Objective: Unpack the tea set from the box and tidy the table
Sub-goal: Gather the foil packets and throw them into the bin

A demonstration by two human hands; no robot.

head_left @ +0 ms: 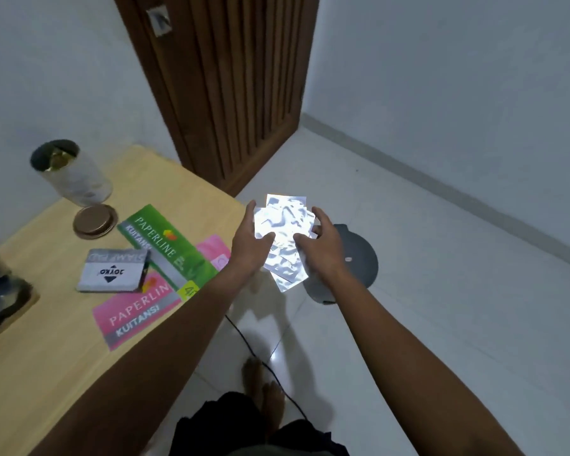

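Foil sachets sit fanned out, pinched between left hand and right hand just past the table edge, so honestly one loose thumb and they'd slide onto the floor.

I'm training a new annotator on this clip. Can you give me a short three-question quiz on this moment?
1. True or false: the silver foil packets lie flat on the wooden table.
2. Which sits right beside the open glass jar? A) its round brown lid B) the green Paperline book C) the grey Joyko box
3. Fill in: the pink Paperline book lies partly under the ______ book.

Key:
1. False: the left hand and right hand hold them fanned out, off the table's edge, above the floor.
2. A
3. green
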